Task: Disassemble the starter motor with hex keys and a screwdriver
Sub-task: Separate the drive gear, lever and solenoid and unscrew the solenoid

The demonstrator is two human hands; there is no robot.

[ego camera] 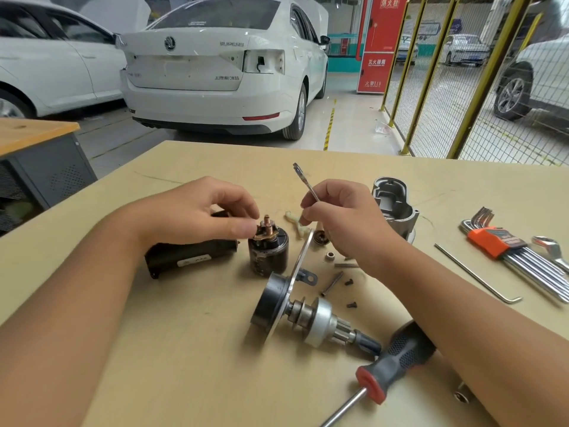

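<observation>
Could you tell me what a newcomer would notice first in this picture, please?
Two hands meet mid-table: the left hand fingers the terminal atop a small black cylinder, the right hand holds a slim wrench. In front lies a shaft assembly; a white car stands behind.

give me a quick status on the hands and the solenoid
Left hand fingers pinching the solenoid terminal end. Right hand gripping a small wrench, raised off it. Solenoid upright on table. Loose screws and nut beside it.
</observation>
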